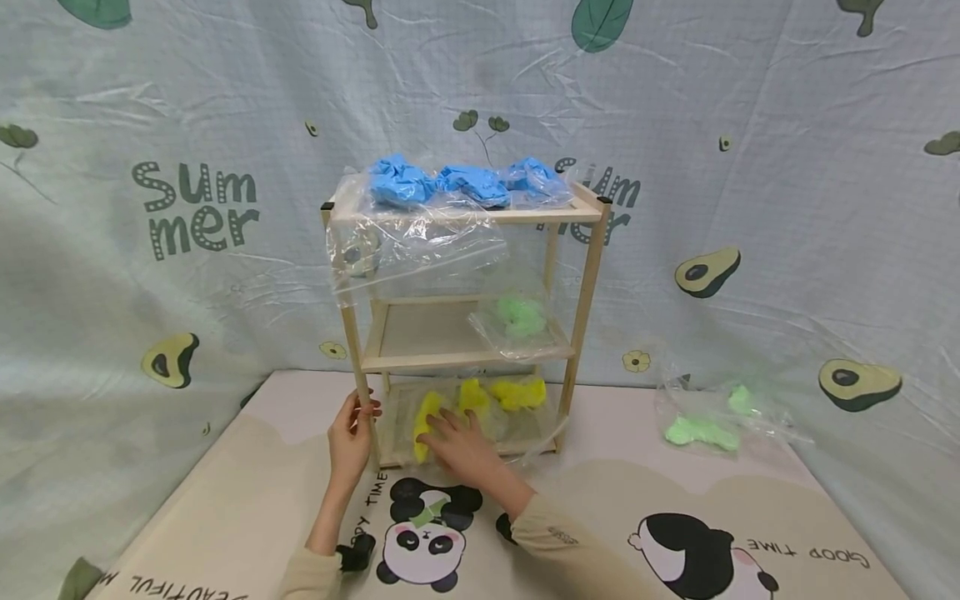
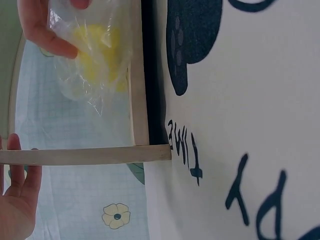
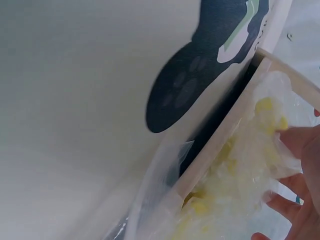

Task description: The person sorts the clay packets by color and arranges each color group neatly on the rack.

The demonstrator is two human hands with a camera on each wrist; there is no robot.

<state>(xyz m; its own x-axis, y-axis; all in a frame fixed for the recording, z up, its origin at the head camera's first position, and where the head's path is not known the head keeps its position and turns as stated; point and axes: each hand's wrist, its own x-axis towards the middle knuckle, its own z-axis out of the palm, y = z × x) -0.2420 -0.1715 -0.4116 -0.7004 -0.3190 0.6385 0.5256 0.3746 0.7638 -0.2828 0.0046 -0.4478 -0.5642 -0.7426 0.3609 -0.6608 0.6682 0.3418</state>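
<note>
A small wooden shelf rack stands on the table. My left hand holds its left front post, with the fingers passing behind the wood. On the bottom tier lie clear plastic bags with yellow lumps in them. My right hand reaches over that tier, fingers spread and touching the leftmost yellow bag. In the right wrist view, its thumb and fingertips rest against the crinkled plastic around the yellow lumps.
Bags with blue crumpled lumps lie on the top tier, one bag's loose plastic hanging over the front. A bag with a green lump sits on the middle tier's right. More green lumps in bags lie right on the table.
</note>
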